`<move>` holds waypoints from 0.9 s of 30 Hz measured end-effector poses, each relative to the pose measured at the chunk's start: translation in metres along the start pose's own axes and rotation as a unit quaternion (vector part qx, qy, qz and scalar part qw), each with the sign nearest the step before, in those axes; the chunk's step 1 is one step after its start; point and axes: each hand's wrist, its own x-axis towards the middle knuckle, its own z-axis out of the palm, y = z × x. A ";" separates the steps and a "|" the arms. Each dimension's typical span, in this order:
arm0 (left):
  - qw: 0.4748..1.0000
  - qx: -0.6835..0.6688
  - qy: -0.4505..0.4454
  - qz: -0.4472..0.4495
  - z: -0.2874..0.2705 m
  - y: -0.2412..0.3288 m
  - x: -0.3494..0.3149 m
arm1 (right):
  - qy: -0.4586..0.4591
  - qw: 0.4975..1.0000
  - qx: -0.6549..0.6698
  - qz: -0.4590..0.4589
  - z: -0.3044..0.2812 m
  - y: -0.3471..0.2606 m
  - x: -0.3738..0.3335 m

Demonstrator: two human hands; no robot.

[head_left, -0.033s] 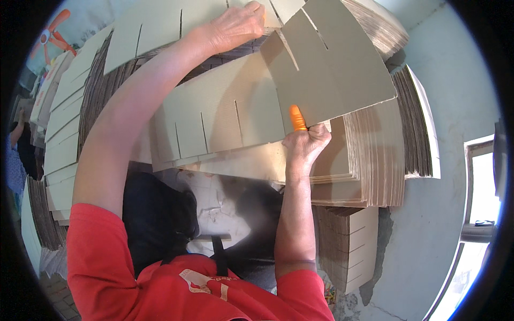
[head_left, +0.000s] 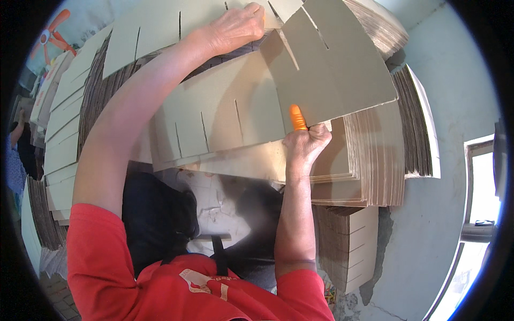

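Note:
A slotted cardboard sheet point(head_left: 337, 69) stands folded up on the right, its other panel point(head_left: 230, 107) lying to the left with several slits. My right hand point(head_left: 306, 143) is closed on the near edge by the fold, with an orange finger cot point(head_left: 297, 117) on the thumb, which presses on the cardboard face. Farther off, my left hand point(head_left: 238, 28) is closed at the far side of the sheet, beside other slotted cardboard. Its fingertips are mostly hidden, with a bit of orange showing, so what it pinches I cannot make out.
Beneath and right of the sheet stands a thick stack of cardboard point(head_left: 375, 155). More slotted stacks point(head_left: 67, 123) line the left, and one stack point(head_left: 361, 246) sits low by the wall. An orange fan point(head_left: 47, 36) is at far left, near another person's arm point(head_left: 19, 128). A window point(head_left: 479, 187) is on the right.

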 end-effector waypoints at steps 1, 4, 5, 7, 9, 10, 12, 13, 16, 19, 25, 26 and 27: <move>1.000 -0.001 0.020 0.007 0.001 0.002 -0.004 | -0.010 1.000 -0.019 0.000 -0.004 0.003 0.001; 1.000 0.002 0.008 -0.003 0.003 -0.002 -0.014 | -0.011 0.997 -0.057 -0.040 -0.003 0.007 0.001; 1.000 0.011 -0.015 -0.002 0.002 -0.002 -0.014 | -0.006 0.996 -0.067 -0.060 -0.001 0.007 0.002; 0.998 0.030 -0.061 0.001 0.000 -0.001 -0.014 | -0.012 0.994 -0.074 -0.076 -0.002 0.010 0.003; 0.999 -0.002 -0.029 0.022 -0.006 0.003 -0.014 | -0.021 0.993 -0.095 -0.065 -0.006 0.019 0.005; 0.999 -0.020 -0.014 0.033 -0.009 0.007 -0.015 | -0.027 0.992 -0.113 -0.044 -0.011 0.023 0.007; 0.998 -0.013 -0.011 0.062 -0.014 0.015 -0.017 | -0.029 0.991 -0.130 -0.021 -0.015 0.032 0.007; 0.997 -0.008 -0.011 0.076 -0.017 0.019 -0.019 | -0.027 0.991 -0.128 -0.018 -0.012 0.024 0.007; 0.993 0.022 -0.008 0.117 -0.027 0.035 -0.023 | -0.044 0.985 -0.160 -0.046 -0.007 0.004 0.008; 0.993 0.023 -0.037 0.111 -0.033 0.044 -0.025 | -0.044 0.980 -0.167 -0.096 -0.007 -0.015 0.009; 0.989 -0.082 -0.097 0.076 -0.051 0.090 -0.030 | -0.020 0.973 -0.157 -0.167 -0.013 -0.026 0.008; 0.986 -0.053 -0.154 0.048 -0.065 0.108 -0.029 | -0.002 0.973 -0.161 -0.167 -0.012 -0.028 0.005; 0.982 -0.086 -0.165 0.002 -0.073 0.115 -0.031 | 0.014 0.972 -0.163 -0.168 -0.011 -0.029 0.004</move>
